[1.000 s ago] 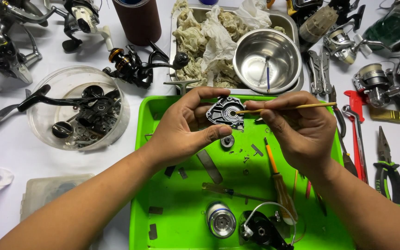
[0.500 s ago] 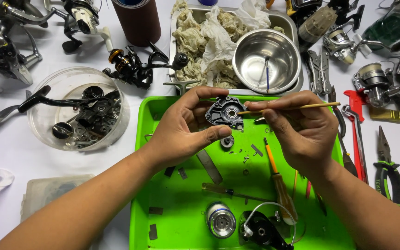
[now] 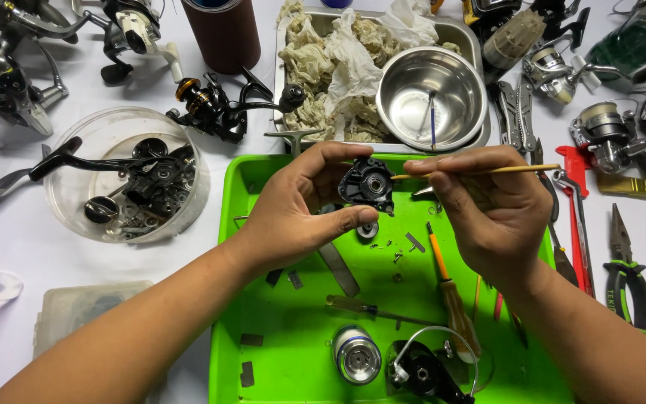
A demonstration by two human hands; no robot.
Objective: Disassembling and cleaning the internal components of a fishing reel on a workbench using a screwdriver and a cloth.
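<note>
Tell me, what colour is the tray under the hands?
Bright green; the tray shows clearly in the head view.

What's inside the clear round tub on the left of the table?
The clear tub holds a heap of black reel parts and a long black handle sticking out over its rim. Whatever lies under the heap is hidden.

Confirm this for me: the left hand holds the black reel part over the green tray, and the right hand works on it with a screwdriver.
Not quite. The head view shows the right hand holding a thin wooden stick, not a screwdriver; the screwdrivers lie in the green tray. The rest stands: the left hand holds the black reel part over the tray.
</note>
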